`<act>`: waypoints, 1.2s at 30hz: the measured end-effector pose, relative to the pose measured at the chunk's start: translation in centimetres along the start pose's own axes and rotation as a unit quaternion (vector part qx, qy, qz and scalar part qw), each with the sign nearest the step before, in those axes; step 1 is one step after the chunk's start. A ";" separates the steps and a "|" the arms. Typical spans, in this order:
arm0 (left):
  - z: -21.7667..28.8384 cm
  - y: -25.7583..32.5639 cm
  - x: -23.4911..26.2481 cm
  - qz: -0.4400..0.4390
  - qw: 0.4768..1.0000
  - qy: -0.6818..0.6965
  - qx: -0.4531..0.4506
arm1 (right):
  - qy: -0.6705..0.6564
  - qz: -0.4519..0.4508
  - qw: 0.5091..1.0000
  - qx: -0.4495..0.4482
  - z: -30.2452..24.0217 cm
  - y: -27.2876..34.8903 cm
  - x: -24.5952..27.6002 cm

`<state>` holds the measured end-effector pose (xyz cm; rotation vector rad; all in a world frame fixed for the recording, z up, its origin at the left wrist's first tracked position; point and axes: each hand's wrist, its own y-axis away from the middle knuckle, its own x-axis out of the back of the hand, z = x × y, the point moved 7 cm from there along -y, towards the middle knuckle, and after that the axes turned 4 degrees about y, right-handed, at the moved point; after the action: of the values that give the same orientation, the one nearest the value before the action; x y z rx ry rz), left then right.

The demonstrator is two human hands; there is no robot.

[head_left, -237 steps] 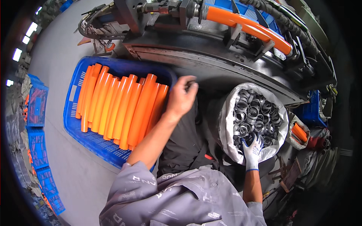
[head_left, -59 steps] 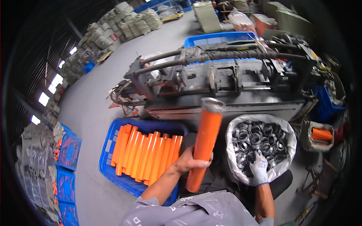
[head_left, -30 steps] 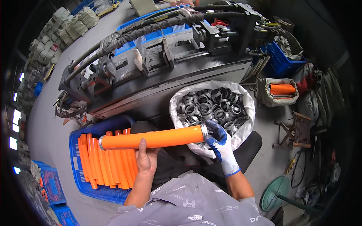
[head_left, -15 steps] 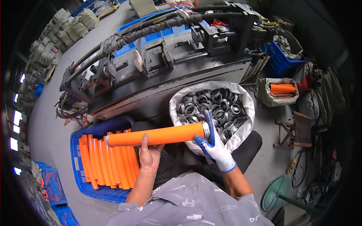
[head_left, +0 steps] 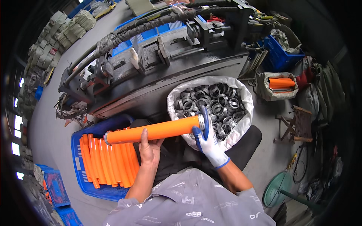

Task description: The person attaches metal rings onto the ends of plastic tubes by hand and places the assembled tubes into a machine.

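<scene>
An orange tube (head_left: 162, 129) lies nearly level across my lap, tilted slightly up to the right, with a metal threaded ring at each end. Bare, my left hand (head_left: 149, 150) holds it from below near the middle, thumb on the near side. In a white and blue glove, my right hand (head_left: 205, 137) grips the right end around the metal ring (head_left: 201, 121). Behind that hand stands an open white sack (head_left: 247, 113) full of similar metal rings (head_left: 218, 109). Several more orange tubes (head_left: 107, 160) lie side by side in a blue crate (head_left: 78, 165) on the left.
A long metal machine (head_left: 166, 71) with wrapped hoses spans the far side. To the right are a sack (head_left: 262, 92) with orange pieces, a blue bin (head_left: 281, 58), a folding stool (head_left: 299, 124) and a green round base with a pole (head_left: 277, 188). Blue crates (head_left: 54, 184) stand at lower left.
The tube and my right hand have shifted slightly left in view. My right fingers remain at the ring end, and my left hand keeps its hold.
</scene>
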<state>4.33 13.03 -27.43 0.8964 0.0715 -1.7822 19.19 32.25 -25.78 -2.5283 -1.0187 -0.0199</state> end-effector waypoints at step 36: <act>4.6 -30.7 -19.0 -0.046 0.998 -0.001 -0.037 | 0.386 -0.137 0.887 -0.211 13.1 3.8 4.5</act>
<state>-21.37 38.54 -23.94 0.8507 0.1797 -1.8538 23.20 37.69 -38.45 -2.3111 -1.0673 -1.3414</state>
